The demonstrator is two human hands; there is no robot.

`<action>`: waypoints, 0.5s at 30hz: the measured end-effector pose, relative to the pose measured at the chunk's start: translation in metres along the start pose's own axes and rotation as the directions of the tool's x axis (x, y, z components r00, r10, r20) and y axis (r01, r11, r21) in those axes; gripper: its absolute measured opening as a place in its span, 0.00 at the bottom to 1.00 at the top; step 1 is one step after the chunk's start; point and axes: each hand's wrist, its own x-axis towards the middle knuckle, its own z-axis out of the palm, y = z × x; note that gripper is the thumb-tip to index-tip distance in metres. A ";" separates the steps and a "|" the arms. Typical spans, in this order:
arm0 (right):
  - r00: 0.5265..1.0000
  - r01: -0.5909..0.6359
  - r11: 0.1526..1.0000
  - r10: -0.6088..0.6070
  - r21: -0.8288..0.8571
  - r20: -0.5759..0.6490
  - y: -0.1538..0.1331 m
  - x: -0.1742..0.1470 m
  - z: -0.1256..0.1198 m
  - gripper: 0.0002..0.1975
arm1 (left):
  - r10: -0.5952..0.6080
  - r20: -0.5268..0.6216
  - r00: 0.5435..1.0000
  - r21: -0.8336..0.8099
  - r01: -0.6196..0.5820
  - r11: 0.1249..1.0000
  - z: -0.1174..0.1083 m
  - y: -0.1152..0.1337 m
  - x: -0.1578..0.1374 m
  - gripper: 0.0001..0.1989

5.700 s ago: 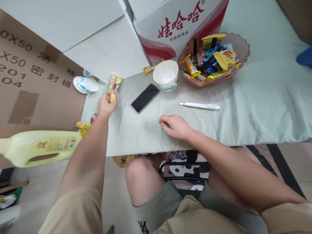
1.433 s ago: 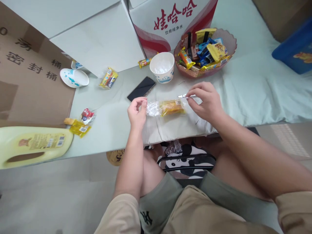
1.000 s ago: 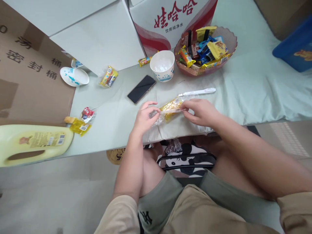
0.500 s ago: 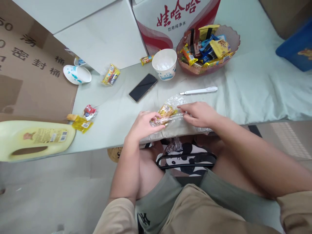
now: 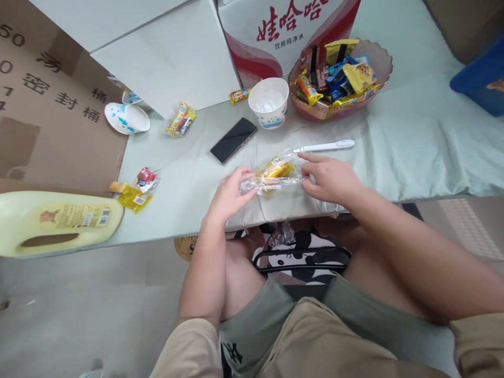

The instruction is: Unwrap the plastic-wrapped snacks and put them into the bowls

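Observation:
Clear plastic film (image 5: 273,184) lies around a yellow snack packet (image 5: 277,168) near the table's front edge. My left hand (image 5: 230,195) pinches the bunched left end of the film between thumb and fingers. At the other end, my right hand (image 5: 331,178) has its thumb and bent fingers closed on the film's right edge, its index finger stretched out along the top. Just beyond that finger rests a white utility knife (image 5: 325,146). A black phone (image 5: 233,140) lies behind the packet, beside a paper bowl (image 5: 269,105) holding clear crumpled plastic.
A pink glass bowl (image 5: 338,111) full of wrapped snacks stands at the back right. Wrapped snacks (image 5: 181,119) and a tipped paper bowl (image 5: 126,118) lie at the left. A yellow jug (image 5: 79,215) and a cardboard box (image 5: 51,105) border that side; a white-and-red carton (image 5: 291,42) stands behind.
The film is drawn straighter between my hands, and the yellow packet inside has shifted and turned slightly. My right index finger now points further out. The whole view has shifted a little.

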 end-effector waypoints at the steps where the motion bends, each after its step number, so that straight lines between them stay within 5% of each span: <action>1: 0.999 -0.008 1.000 0.008 0.015 -0.041 0.001 0.000 0.002 0.08 | -0.013 -0.025 1.000 -0.021 0.013 1.000 0.001 -0.001 0.000 0.15; 4: 0.982 -0.004 0.999 0.014 0.051 -0.189 0.001 -0.002 0.008 0.10 | 0.022 -0.042 0.999 -0.048 -0.024 0.999 0.003 0.000 0.001 0.07; 8: 0.940 0.098 0.994 -0.077 0.047 -0.332 -0.003 -0.007 0.014 0.24 | 0.132 0.020 0.991 -0.084 -0.130 0.988 0.004 0.011 -0.002 0.14; 12: 0.913 0.375 0.925 -0.355 0.068 -0.202 -0.009 -0.009 0.014 0.20 | 0.144 0.074 0.987 -0.215 -0.125 0.969 0.002 0.015 -0.001 0.16; 15: 0.891 0.453 0.883 -0.454 0.124 -0.018 -0.014 -0.009 0.012 0.13 | 0.073 0.018 0.997 -0.307 -0.064 0.949 0.002 0.010 0.002 0.12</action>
